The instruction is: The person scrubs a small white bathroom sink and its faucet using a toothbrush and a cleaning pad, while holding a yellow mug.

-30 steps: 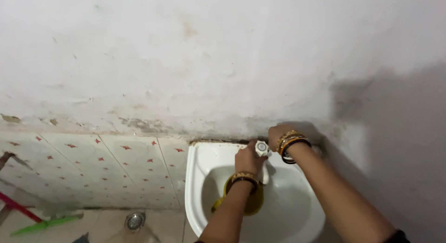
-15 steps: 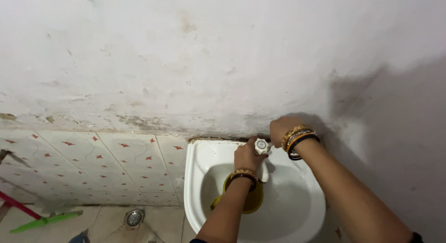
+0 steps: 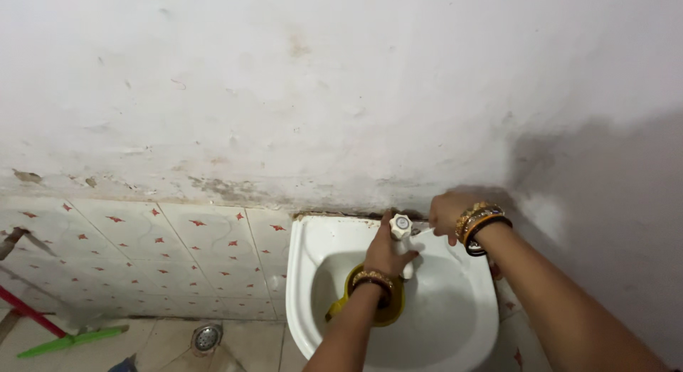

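tap (image 3: 400, 227), white with a ridged knob, gripped by left hand (image 3: 388, 252).

The small white plastic tap with a round knobby handle (image 3: 400, 227) stands upright at the back rim of the white sink (image 3: 302, 287), in the middle. Its spout points down into the sink. A yellow round bowl-like thing (image 3: 390, 309) lies inside the sink, just below the tap.
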